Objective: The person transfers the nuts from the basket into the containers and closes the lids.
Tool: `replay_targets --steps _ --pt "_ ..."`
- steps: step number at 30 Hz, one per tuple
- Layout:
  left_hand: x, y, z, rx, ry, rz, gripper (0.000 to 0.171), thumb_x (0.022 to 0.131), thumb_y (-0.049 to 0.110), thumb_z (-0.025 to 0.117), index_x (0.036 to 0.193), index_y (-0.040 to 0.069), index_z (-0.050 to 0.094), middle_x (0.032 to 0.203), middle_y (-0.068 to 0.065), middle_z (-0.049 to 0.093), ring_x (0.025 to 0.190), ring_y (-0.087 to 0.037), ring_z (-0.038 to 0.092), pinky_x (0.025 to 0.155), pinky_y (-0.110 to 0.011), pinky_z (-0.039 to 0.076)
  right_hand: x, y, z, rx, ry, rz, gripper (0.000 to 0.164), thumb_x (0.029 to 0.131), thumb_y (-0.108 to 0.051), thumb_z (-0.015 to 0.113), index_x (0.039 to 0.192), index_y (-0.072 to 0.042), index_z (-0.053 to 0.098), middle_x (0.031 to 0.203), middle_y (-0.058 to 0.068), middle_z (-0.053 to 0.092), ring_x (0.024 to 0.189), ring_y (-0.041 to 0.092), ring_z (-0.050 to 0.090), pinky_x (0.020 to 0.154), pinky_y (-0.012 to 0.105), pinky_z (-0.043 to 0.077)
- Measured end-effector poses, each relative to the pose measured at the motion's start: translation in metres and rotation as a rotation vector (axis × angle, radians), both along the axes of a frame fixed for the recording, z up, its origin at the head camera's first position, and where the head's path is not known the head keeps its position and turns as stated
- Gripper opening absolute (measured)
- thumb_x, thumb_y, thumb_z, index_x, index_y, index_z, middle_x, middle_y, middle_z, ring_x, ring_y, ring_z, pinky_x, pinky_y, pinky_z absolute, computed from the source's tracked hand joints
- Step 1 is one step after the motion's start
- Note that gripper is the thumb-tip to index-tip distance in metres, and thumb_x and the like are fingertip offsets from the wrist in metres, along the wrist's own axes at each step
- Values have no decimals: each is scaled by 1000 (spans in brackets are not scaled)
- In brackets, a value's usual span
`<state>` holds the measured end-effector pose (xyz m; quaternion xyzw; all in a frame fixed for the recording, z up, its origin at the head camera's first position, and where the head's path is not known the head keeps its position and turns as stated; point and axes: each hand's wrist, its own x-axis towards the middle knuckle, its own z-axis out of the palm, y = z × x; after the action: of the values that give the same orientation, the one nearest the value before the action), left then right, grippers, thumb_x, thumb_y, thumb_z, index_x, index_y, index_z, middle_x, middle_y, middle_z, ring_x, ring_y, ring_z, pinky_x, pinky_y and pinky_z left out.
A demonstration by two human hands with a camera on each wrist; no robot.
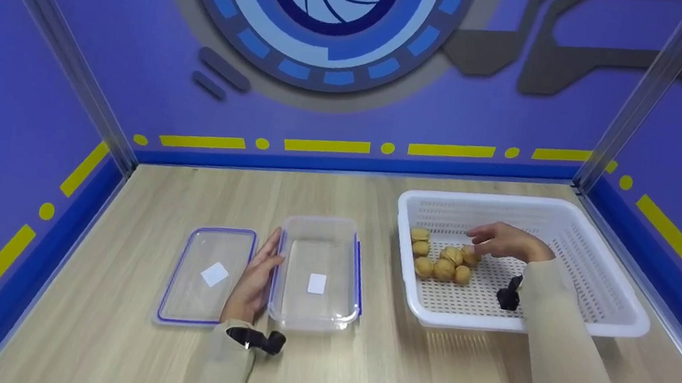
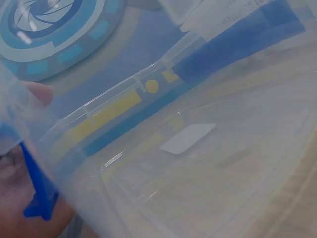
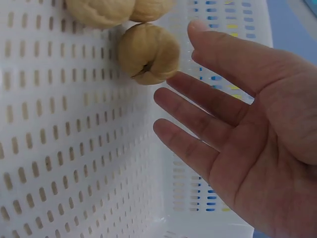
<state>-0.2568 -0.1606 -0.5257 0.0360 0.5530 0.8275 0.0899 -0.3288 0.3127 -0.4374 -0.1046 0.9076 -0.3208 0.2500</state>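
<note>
My right hand (image 1: 508, 242) is inside a white perforated basket (image 1: 472, 322), its fingers spread and nearly straight. In the right wrist view one fingertip is right at the edge of a walnut (image 3: 148, 53), and nothing lies in the palm. Several more walnuts (image 1: 444, 269) are grouped at the basket's left side. The left hand (image 1: 254, 283) lies along the left wall of a clear plastic box (image 1: 311, 301), fingers extended and thumb at the rim. Through the wall, a blue latch (image 2: 39, 191) shows by that hand. A white label (image 1: 317, 284) is on the box floor.
Left of the box lies a clear lid (image 1: 192, 302) with a blue seal and a white label, partly behind the left hand. Blue-purple panels (image 1: 347, 129) wall in the wooden table (image 1: 374, 370) at the back and both sides.
</note>
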Motion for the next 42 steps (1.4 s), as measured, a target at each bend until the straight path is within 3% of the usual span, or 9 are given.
replay_targets --steps 11,17,21,26,35,42 --pt "2 0 1 42 16 8 68 95 -1 41 155 10 9 163 -7 -5 150 -26 -7 123 -42 2 -3 -4 -4 101 28 -3 62 88 -27 67 138 4 47 138 28 50 127 45 46 107 60 37" --pt "1 0 0 65 34 -13 68 96 -3 37 155 8 6 163 -8 -8 150 -25 -8 123 -40 2 -3 -5 -4 114 -15 -46 66 85 -33 71 136 2 49 141 28 46 129 46 43 107 62 36" --pt "0 0 0 61 24 -12 67 96 -3 38 155 8 7 163 -7 -7 150 -24 -8 123 -40 2 -3 -5 -5 128 -24 -53 62 83 -36 72 131 0 56 135 23 54 126 42 48 105 64 35" --pt "1 -2 1 18 24 -24 67 97 -1 38 155 9 7 163 -7 -8 149 -24 -11 123 -39 -3 -4 -4 -7 139 -15 -30 53 82 -35 73 122 -2 64 121 17 64 116 35 55 103 63 38" --pt "0 -7 7 -120 11 -56 68 97 1 42 155 10 8 162 -8 -8 149 -27 -13 122 -41 -6 -6 -3 -9 148 1 -9 55 83 -35 72 123 1 62 120 18 64 113 34 56 100 59 43" --pt "0 -11 8 -121 0 -92 69 96 1 41 155 10 7 162 -8 -11 148 -26 -15 122 -40 -8 -3 -2 -10 117 -7 -4 54 83 -32 73 122 4 62 115 17 66 108 30 59 97 52 47"
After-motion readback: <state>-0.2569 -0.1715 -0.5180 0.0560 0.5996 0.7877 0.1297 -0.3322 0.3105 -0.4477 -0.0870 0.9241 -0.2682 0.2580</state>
